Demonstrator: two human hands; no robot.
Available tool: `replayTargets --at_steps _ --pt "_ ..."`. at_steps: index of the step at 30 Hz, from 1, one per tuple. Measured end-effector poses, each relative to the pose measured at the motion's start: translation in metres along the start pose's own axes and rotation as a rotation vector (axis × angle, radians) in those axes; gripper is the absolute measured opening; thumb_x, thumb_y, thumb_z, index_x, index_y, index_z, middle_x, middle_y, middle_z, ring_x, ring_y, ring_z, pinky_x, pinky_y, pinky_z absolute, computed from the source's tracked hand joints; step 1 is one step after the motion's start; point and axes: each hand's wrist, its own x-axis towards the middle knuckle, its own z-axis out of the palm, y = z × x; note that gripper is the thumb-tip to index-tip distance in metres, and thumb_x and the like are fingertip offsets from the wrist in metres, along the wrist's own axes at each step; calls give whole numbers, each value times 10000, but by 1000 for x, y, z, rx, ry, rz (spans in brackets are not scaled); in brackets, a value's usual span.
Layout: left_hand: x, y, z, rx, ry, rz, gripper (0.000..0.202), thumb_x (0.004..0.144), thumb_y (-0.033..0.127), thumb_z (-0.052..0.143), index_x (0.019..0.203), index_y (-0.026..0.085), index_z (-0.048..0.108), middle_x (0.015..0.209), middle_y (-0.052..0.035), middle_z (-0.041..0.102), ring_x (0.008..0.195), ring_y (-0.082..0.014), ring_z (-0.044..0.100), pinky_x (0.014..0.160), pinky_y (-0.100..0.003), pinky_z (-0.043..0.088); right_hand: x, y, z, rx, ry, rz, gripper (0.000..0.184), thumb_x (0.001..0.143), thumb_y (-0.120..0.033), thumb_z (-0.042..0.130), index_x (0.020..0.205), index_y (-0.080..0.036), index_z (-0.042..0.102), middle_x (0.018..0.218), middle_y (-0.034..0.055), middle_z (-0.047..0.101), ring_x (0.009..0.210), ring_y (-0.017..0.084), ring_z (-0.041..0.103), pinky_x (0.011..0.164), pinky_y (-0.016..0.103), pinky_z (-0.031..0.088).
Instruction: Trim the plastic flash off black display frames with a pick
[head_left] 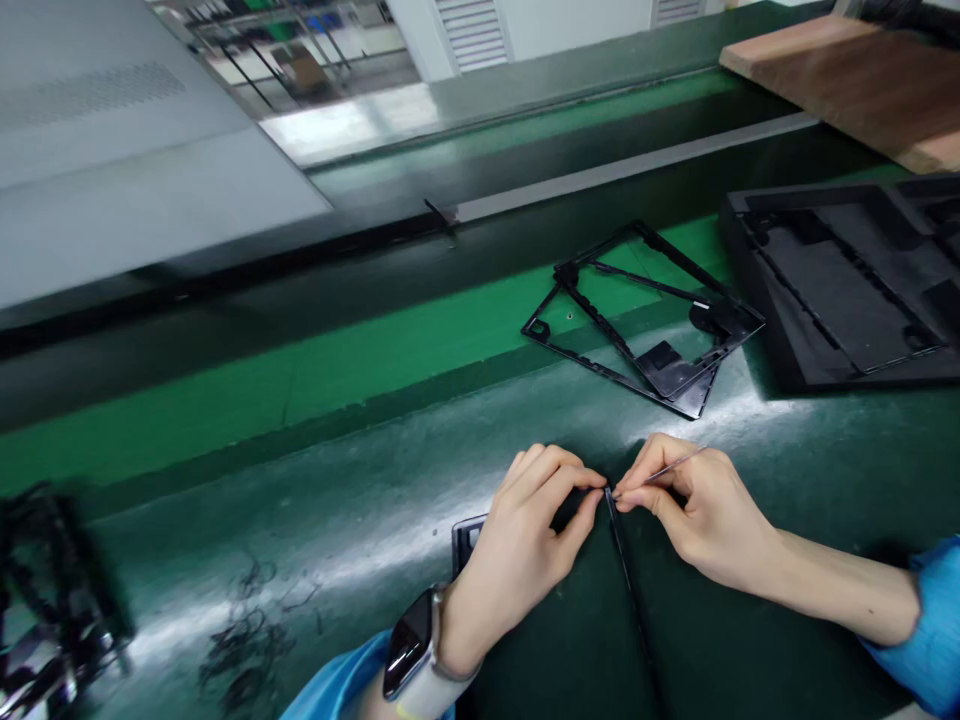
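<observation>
My left hand (529,530), with a watch on its wrist, pinches the upper right corner of a thin black frame (628,580) between thumb and fingertips. Part of the frame lies hidden under that hand; its other upper corner shows at the left. Close to the same corner, my right hand (705,510) has its fingers closed on a thin, slender strip-like tool (679,462). Its fingertips almost meet those of my left hand at the frame edge. Whether the tool's tip touches the frame I cannot tell.
Beyond my hands, two black frames (600,325) lie crossed on the green bench. A dark foam tray (787,360) holding another frame stands at the right. Several black frames (52,600) are piled at the far left, near thin dark scraps (247,640). A wooden board (847,90) sits behind.
</observation>
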Motion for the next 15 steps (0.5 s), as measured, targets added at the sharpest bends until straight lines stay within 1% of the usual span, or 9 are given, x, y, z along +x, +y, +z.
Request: replayTargets --at_steps 7,12,15 --pt "-2 -2 1 -2 -6 -5 126 1035 113 642 1052 231 680 987 -12 682 919 -199 618 882 -374 443 0 2 0 -1 -23 21 221 970 -80 607 832 -181 746 848 36 721 756 164 750 698 278 633" --pt "-1 -1 0 -12 -11 -11 122 1036 114 643 1051 229 680 993 -13 681 923 -198 615 888 -376 448 -2 2 1 69 -4 63 173 985 -123 621 870 -175 741 870 43 724 774 172 770 698 279 644" --pt "-1 -1 0 -7 -9 -4 117 1040 118 639 1051 227 680 991 -16 683 921 -199 616 880 -376 451 -3 1 0 40 -6 48 193 982 -108 618 853 -177 743 856 37 723 773 164 763 703 269 630"
